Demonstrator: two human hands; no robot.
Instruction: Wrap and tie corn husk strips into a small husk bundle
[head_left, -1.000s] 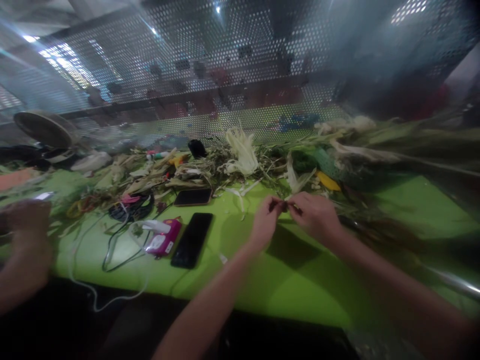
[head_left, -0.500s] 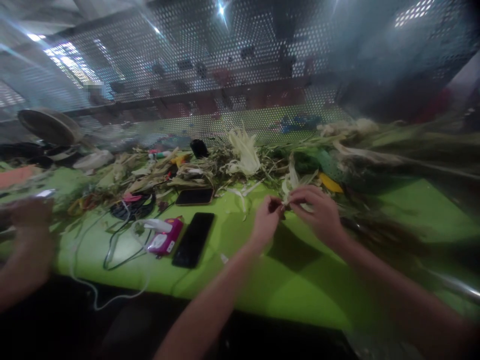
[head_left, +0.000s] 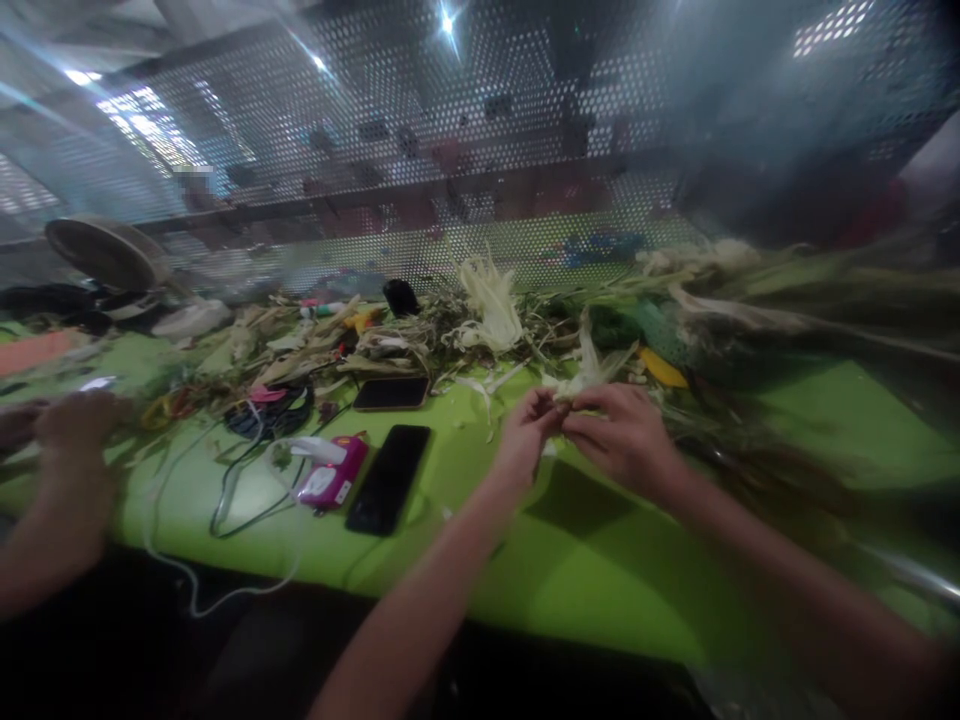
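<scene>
My left hand point(head_left: 523, 435) and my right hand point(head_left: 628, 435) meet over the green table, fingertips pinched together. Between them is a pale corn husk point(head_left: 590, 360), its loose ends fanning up behind the fingers. Just where the fingertips touch, the detail is blurred and partly covered. A bigger bunch of cream husk point(head_left: 491, 308) stands upright further back. Thin pale husk strips point(head_left: 487, 388) lie crossed on the table to the left of my hands.
Two phones point(head_left: 390, 478) point(head_left: 391, 393) and a purple power socket point(head_left: 334, 475) with cables lie to the left. A dried husk heap point(head_left: 375, 350) runs along a perforated metal screen point(head_left: 480, 170). A yellow object point(head_left: 661, 367) lies right. Another person's hand point(head_left: 75, 425) is far left.
My hands have come closer together and slightly lower, still pinching the pale husk. A small pale spot now shows on the table beneath them. The other person's hand has shifted slightly right.
</scene>
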